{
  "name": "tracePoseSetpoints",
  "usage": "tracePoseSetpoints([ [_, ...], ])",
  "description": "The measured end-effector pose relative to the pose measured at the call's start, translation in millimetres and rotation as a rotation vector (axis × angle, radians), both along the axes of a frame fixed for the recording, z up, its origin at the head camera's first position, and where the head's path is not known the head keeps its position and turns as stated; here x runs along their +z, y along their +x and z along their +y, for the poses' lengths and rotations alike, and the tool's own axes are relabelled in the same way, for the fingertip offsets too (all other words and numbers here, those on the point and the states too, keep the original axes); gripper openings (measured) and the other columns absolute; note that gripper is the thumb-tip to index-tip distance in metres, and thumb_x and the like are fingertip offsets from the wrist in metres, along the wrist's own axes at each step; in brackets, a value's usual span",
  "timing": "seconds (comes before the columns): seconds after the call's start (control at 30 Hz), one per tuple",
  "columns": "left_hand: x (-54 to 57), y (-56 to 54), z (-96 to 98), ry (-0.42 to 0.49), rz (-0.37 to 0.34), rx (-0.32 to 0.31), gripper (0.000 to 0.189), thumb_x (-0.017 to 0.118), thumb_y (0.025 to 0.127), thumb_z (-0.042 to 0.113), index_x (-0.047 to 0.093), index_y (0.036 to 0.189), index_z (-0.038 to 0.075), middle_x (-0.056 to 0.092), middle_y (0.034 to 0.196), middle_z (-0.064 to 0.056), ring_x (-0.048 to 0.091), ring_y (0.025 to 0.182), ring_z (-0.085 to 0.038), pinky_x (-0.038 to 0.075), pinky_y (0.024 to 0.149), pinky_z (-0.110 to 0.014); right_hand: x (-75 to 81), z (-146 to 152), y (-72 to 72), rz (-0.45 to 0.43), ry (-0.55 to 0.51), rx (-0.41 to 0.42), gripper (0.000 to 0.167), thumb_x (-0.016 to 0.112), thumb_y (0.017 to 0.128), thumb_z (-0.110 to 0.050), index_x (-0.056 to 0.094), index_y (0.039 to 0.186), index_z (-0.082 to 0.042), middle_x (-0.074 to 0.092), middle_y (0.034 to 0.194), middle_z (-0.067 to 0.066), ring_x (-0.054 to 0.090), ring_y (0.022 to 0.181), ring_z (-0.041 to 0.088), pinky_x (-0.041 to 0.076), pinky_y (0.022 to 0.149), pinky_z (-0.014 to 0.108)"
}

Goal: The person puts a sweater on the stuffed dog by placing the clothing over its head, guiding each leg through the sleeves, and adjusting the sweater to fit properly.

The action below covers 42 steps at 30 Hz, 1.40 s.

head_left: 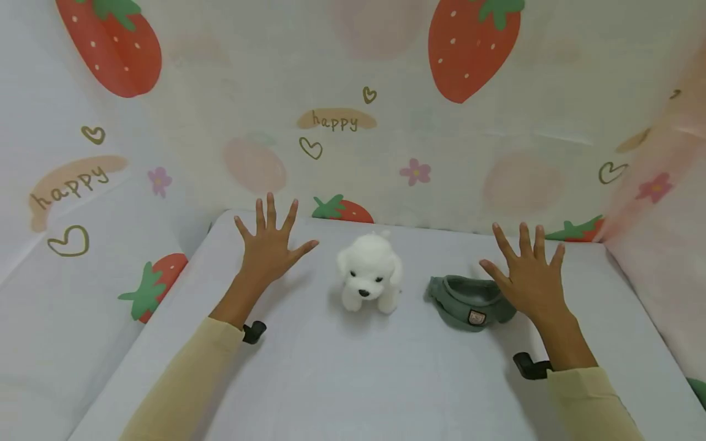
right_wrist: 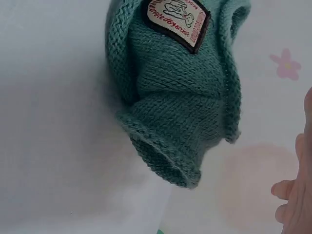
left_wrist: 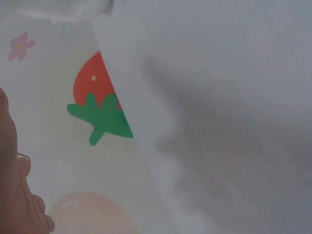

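Observation:
A white plush dog (head_left: 368, 272) stands on the white table, facing the head camera. To its right lies a small green knitted sweater (head_left: 463, 306) with a patch on its front; the right wrist view shows the sweater (right_wrist: 180, 78) up close, one sleeve opening toward the camera. My left hand (head_left: 270, 248) is raised to the left of the dog, fingers spread, holding nothing. My right hand (head_left: 529, 278) hovers with spread fingers beside the sweater and overlaps its right end in the head view; it holds nothing.
The white table (head_left: 331, 386) meets a cloth backdrop (head_left: 254, 79) printed with strawberries, hearts and flowers at the back and sides. A black wrist-camera mount (head_left: 255, 332) sits at the left wrist, and another black mount (head_left: 532, 366) at the right.

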<state>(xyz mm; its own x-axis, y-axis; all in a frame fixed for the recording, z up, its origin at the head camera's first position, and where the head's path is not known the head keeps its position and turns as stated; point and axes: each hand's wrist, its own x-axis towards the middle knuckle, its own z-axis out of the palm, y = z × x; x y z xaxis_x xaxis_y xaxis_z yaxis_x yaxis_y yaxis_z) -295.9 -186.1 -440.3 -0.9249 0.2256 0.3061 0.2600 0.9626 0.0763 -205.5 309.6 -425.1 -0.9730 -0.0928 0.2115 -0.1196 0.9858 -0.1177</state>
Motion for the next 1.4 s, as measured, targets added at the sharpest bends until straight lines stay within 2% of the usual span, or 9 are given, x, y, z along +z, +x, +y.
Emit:
tracePoseSetpoints([
  [0.13,2.1,20.7,0.9,0.000,0.036,-0.091,0.090,0.049,0.097,0.068,0.008,0.165,0.026,0.012,0.166,-0.025,0.025,0.149,-0.045,0.022,0.112,-0.072,2.9,0,9.2,-0.070,-0.064,0.026,0.077,0.032,0.104,-0.065,-0.003,0.164,-0.030,0.003,0.164,0.031,-0.009,0.150,0.050,-0.013,0.107,0.077],
  [0.27,10.1,48.0,5.2,0.024,0.138,-0.168,0.075,0.059,0.099,0.052,0.030,0.161,0.020,0.042,0.155,-0.023,0.060,0.122,-0.043,0.053,0.089,-0.057,9.8,-1,27.1,-0.171,-0.185,0.066,0.076,0.034,0.106,-0.059,0.001,0.164,-0.025,0.015,0.161,0.035,0.006,0.149,0.055,-0.015,0.106,0.078],
  [0.43,21.4,79.1,12.2,0.057,0.183,-0.210,0.045,0.065,0.099,0.038,0.065,0.136,0.014,0.069,0.128,-0.013,0.073,0.092,-0.033,0.055,0.057,-0.041,16.0,-1,48.3,-0.198,-0.248,0.114,0.075,0.043,0.106,-0.053,0.012,0.164,-0.018,0.026,0.158,0.034,0.017,0.147,0.055,-0.009,0.108,0.078],
  [0.63,33.9,112.4,24.0,-0.013,-0.142,-0.238,0.028,0.065,0.099,0.038,0.077,0.105,0.014,0.077,0.095,-0.003,0.070,0.075,-0.020,0.048,0.052,-0.029,23.7,8,58.3,-0.149,-0.307,0.160,0.061,0.052,0.107,-0.040,0.038,0.156,-0.006,0.040,0.151,0.033,0.037,0.138,0.054,0.014,0.110,0.076],
  [0.77,33.5,134.2,43.6,0.011,-0.401,-0.399,0.027,0.062,0.101,0.041,0.076,0.110,0.020,0.074,0.100,0.005,0.069,0.091,-0.016,0.054,0.072,-0.033,23.8,16,61.8,-0.118,-0.352,0.157,0.049,0.055,0.106,-0.032,0.054,0.144,-0.001,0.047,0.145,0.033,0.051,0.124,0.056,0.035,0.101,0.071],
  [0.9,23.9,150.4,79.7,0.083,-0.477,-0.588,0.030,0.058,0.104,0.042,0.073,0.120,0.022,0.072,0.114,0.009,0.068,0.105,-0.011,0.055,0.085,-0.033,16.3,17,64.1,-0.108,-0.354,0.141,0.041,0.058,0.105,-0.026,0.061,0.136,0.000,0.050,0.143,0.034,0.053,0.121,0.056,0.042,0.095,0.070],
  [1.1,8.6,153.5,149.1,0.143,-0.406,-0.698,0.037,0.053,0.106,0.040,0.064,0.136,0.022,0.063,0.137,0.005,0.059,0.126,-0.011,0.053,0.096,-0.033,7.3,7,54.5,-0.144,-0.327,0.114,0.036,0.059,0.104,-0.020,0.064,0.134,-0.001,0.050,0.143,0.032,0.046,0.130,0.055,0.037,0.102,0.070],
  [1.3,-7.7,131.2,207.0,0.151,-0.294,-0.631,0.048,0.054,0.106,0.038,0.048,0.151,0.022,0.047,0.155,-0.009,0.051,0.137,-0.022,0.051,0.101,-0.038,2.6,-3,49.9,-0.124,-0.257,0.056,0.032,0.061,0.102,-0.016,0.068,0.130,-0.002,0.053,0.139,0.033,0.051,0.125,0.056,0.042,0.097,0.070],
  [1.4,-15.3,115.7,227.6,0.155,-0.251,-0.584,0.051,0.057,0.105,0.035,0.046,0.153,0.021,0.044,0.156,-0.011,0.052,0.136,-0.023,0.051,0.101,-0.037,-2.6,-6,48.8,-0.062,-0.203,0.049,0.029,0.064,0.099,-0.015,0.071,0.124,-0.002,0.063,0.126,0.031,0.063,0.106,0.052,0.050,0.083,0.064],
])
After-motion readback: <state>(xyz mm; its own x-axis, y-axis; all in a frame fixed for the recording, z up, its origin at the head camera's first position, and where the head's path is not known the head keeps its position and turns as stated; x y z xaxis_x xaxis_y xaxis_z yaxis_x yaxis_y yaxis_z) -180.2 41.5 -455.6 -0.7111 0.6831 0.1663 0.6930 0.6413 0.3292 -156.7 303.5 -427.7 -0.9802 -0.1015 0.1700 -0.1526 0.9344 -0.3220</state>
